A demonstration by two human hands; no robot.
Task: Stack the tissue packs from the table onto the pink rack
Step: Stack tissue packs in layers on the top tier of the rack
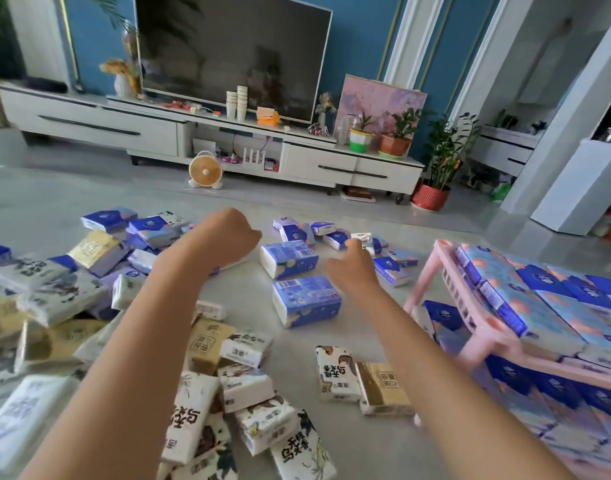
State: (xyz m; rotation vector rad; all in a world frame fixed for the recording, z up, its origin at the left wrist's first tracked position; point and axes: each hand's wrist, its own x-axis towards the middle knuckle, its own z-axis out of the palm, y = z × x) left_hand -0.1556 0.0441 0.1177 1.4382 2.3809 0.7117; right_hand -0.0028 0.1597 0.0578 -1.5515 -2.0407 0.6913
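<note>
Step in hand: reaching out for the next packs to carry over. I judge the task is well under way but far from done.
Left hand [228, 237]: stretched forward over the spread of packs, seen from the back, fingers curled under and out of sight. I cannot tell if it grips anything.
Right hand [351, 268]: stretched forward with its fingers loosely spread and holding nothing. The fingertips are near the cluster of small blue packs [335, 237].
Tissue packs: scattered on the pale grey surface. Two big blue packs [306, 301] lie between the arms, a mixed heap of white and tan packs [55, 296] is at the left, and more white packs [190, 420] lie close in.
Pink rack [494, 334]: at the right, with rows of blue packs [539, 299] already lying flat on its upper shelf and more beneath.
Next move: probably closing a hand on a blue pack, either from the cluster or one of the two big ones, and swinging it right to the rack. It should go flat and in line with the rows there, where free room on top looks scarce.
Risk: the soft wrappers may slip or sag if pinched at one end.
Writing, white packs: large black Chinese characters, turned sideways or upside down, which I cannot read with confidence.
Writing, tan pack [383, 386]: a dark square seal with characters, too blurred to read.
Writing, blue packs: a barcode and a panel of fine print on the two big ones, and a round white logo on those on the rack, all too small to read.
</note>
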